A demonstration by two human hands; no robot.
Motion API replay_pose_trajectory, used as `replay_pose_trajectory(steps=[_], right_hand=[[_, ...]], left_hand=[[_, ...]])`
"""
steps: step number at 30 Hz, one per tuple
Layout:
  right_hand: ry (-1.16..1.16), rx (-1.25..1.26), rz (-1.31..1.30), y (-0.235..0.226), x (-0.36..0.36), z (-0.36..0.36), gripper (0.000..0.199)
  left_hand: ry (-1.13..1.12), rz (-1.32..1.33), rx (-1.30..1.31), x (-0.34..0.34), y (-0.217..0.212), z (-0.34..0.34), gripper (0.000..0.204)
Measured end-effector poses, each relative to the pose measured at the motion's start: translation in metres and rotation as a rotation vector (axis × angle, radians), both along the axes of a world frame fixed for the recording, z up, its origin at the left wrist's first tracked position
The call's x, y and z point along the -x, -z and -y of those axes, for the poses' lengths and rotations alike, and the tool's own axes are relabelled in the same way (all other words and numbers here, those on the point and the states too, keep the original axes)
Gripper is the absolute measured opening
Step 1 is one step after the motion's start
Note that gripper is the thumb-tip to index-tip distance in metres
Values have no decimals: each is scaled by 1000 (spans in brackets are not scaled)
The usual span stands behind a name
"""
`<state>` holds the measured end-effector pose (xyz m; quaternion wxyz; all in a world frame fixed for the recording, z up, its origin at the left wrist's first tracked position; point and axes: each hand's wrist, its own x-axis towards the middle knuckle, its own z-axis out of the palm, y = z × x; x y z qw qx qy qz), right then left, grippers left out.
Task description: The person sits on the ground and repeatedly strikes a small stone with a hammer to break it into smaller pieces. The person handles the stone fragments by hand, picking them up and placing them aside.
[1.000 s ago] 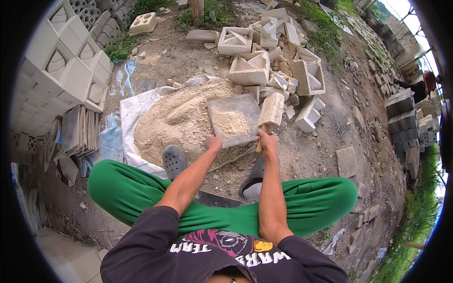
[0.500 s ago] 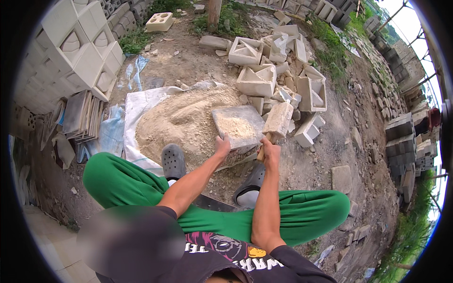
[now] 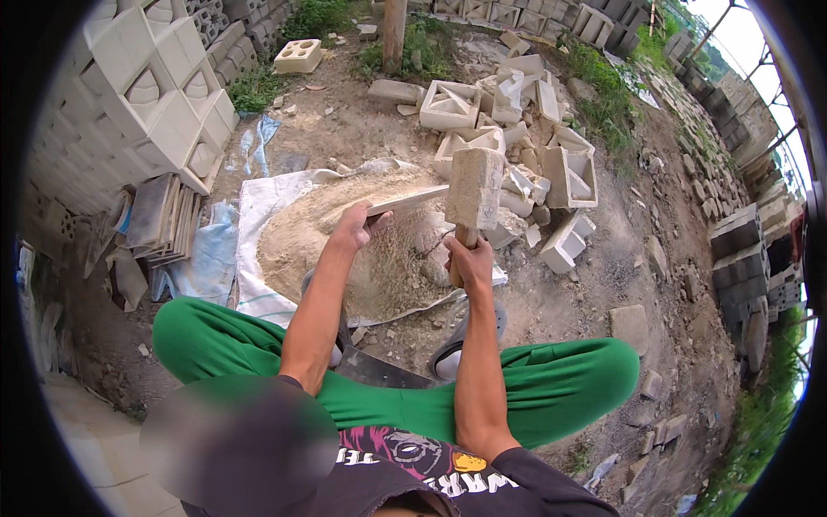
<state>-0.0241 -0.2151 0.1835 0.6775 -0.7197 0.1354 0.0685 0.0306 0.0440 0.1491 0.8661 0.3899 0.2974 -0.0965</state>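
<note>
2 tools in use, 1 per hand.

Thin, flat, pale-edged board: tipped up, nearly edge-on to view, showing as a narrow strip slanting slightly up to the right. Left hand grips its left end. Held above the tan, powdery heap. Broad face hidden; load, if any, can't be told.

Dusty, pale-tan mallet with blocky rectangular head and short brown wooden handle: right hand wraps the handle. Head points away from the person, its surface rough and mottled. Board's right end meets head's left side in view; contact unclear.
</note>
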Motion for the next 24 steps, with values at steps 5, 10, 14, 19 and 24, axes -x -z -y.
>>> replay_pose_trajectory(steps=[5, 10, 14, 19, 24], right_hand=[[-116, 88, 17, 7, 6, -23, 23], [-106, 160, 7, 9, 24, -49, 25], [-33, 126, 199, 44, 16, -59, 27], [-107, 63, -73, 8, 19, -45, 31], [29, 257, -81, 40, 9, -18, 36]], left_hand=[[-82, 17, 2, 8, -11, -27, 22], [-173, -2, -45, 23, -7, -44, 25], [-155, 30, -64, 20, -4, -47, 25], [1, 68, -276, 26, -3, -20, 28], [224, 116, -357, 32, 4, 12, 33]])
